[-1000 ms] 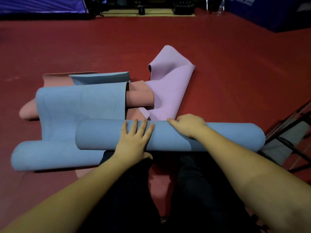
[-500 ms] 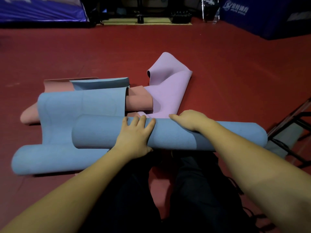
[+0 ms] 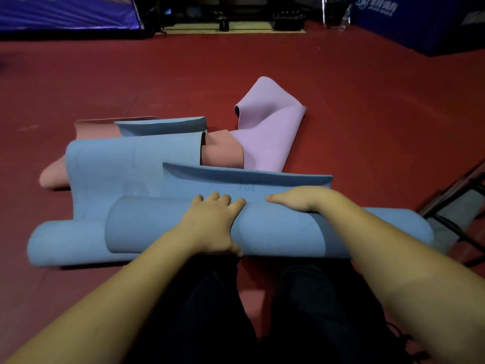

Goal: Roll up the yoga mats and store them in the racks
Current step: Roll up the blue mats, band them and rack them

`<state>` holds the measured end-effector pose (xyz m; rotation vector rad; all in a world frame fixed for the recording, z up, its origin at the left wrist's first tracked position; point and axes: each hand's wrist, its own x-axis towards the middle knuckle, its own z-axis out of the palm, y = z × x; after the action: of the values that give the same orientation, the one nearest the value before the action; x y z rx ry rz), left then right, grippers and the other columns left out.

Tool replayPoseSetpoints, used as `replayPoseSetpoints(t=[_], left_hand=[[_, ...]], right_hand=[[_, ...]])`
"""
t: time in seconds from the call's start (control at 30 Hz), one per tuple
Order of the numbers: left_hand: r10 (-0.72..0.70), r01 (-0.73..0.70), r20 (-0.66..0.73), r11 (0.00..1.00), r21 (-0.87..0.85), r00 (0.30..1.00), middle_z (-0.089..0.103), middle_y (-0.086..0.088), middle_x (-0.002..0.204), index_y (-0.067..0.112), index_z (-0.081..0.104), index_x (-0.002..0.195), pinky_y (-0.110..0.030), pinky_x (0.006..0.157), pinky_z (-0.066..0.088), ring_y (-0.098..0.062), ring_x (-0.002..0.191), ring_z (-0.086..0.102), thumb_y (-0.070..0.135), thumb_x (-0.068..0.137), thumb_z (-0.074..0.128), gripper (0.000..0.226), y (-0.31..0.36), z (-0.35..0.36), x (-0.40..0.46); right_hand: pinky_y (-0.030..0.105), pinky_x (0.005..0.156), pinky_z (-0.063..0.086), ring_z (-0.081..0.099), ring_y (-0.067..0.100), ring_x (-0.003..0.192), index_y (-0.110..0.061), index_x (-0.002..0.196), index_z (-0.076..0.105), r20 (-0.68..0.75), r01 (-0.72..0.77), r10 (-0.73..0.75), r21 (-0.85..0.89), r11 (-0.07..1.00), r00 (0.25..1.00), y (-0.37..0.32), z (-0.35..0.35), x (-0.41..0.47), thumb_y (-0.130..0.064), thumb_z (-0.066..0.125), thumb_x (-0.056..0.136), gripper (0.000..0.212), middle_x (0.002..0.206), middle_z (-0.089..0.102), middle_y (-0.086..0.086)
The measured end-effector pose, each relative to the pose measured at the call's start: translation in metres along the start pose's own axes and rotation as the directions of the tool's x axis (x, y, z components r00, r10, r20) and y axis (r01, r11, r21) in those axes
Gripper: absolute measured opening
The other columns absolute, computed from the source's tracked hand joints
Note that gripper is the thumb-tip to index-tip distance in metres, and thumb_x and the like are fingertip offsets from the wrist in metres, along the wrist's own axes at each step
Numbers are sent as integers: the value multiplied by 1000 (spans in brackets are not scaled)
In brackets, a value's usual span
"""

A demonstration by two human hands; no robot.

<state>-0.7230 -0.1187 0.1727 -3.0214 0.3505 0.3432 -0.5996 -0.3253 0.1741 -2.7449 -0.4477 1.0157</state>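
Observation:
A rolled blue yoga mat [image 3: 278,232] lies crosswise in front of my knees, with its loose end [image 3: 246,177] curling up behind it. My left hand [image 3: 210,222] grips the roll near its middle, fingers over the top and thumb at the front. My right hand [image 3: 301,199] lies on top of the roll a little to the right, fingers curled over its far side. A second blue mat [image 3: 110,179], partly unrolled, lies under it at the left. A pink mat [image 3: 223,153] and a crumpled lilac mat [image 3: 267,127] lie behind.
All the mats rest on a red floor [image 3: 367,114]. A black metal rack frame [image 3: 462,203] stands at the right edge, close to the roll's right end. Blue padded barriers [image 3: 420,19] and dark equipment line the far wall. My dark trouser legs are below the roll.
The blue roll has turned so its loose end now stands up behind it. Both hands have stayed on the roll, their fingers curled further over the top.

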Motion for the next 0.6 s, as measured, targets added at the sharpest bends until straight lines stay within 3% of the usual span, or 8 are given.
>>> replayPoseSetpoints(t=[0.1,0.2,0.3,0.47,0.6], left_hand=[[-5,11,83,997,-73,997,51,1,129,32,33,140,-46,98,39,-25,120,45,77,54,72,105,-5,-6,12],[14,22,181,980,-198,983,57,3,120,34,45,124,-44,93,46,-23,113,48,75,47,77,94,-16,-15,29],[52,60,306,937,-345,951,62,7,117,37,51,118,-40,94,48,-20,109,54,67,47,84,84,-26,-23,47],[109,214,498,809,-547,860,66,13,117,34,50,133,-33,96,51,-12,104,64,42,57,92,87,-41,-24,76],[140,272,558,760,-590,818,64,8,121,30,50,134,-36,96,52,-15,106,65,34,61,91,83,-46,-25,87]], right_hand=[[36,88,42,59,25,108,-20,95,68,-242,72,-74,-15,997,967,8,4,8,-63,33,97,55,112,66,2],[37,74,43,58,25,93,-19,74,54,-410,134,-163,-99,986,897,11,9,0,-55,37,99,47,85,57,-2],[38,81,44,57,26,100,-22,84,56,-429,139,-180,-126,982,885,15,21,-9,-53,37,99,40,99,59,3],[40,99,38,53,27,119,-21,123,61,-505,9,-111,-200,980,856,15,42,-12,-64,26,97,61,126,61,4],[40,98,37,55,25,117,-21,122,62,-578,-82,-72,-236,968,812,8,50,-5,-73,16,89,78,122,63,2]])
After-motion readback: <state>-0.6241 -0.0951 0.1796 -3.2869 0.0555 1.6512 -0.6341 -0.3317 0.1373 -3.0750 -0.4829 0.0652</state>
